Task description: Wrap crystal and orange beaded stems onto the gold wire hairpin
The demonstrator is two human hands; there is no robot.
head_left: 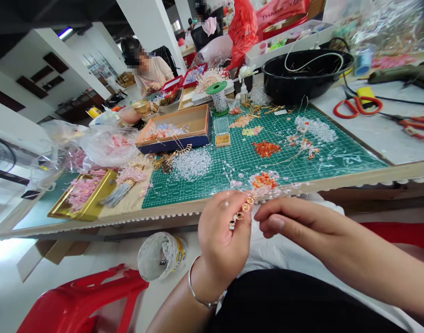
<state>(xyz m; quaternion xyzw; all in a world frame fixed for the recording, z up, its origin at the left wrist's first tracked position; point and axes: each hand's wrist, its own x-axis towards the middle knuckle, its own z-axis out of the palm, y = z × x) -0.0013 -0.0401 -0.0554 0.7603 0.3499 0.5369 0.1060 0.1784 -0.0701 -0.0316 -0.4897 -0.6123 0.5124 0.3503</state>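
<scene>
My left hand, with a bangle at the wrist, is closed on a gold hair-ornament piece. Several small round gold rings show in a row between thumb and forefinger; the rest is hidden in the palm. Beside it, my right hand has thumb and fingertips brought together, a little apart from the rings. Whatever those fingertips hold, if anything, cannot be made out. Just beyond both hands, a small heap of orange and pale pink beads lies at the near edge of the green cutting mat.
Clear beads and orange beads lie on the mat. Behind them stand a cardboard box, a wire spool and a black basin. Red-handled scissors are at right. A person sits across.
</scene>
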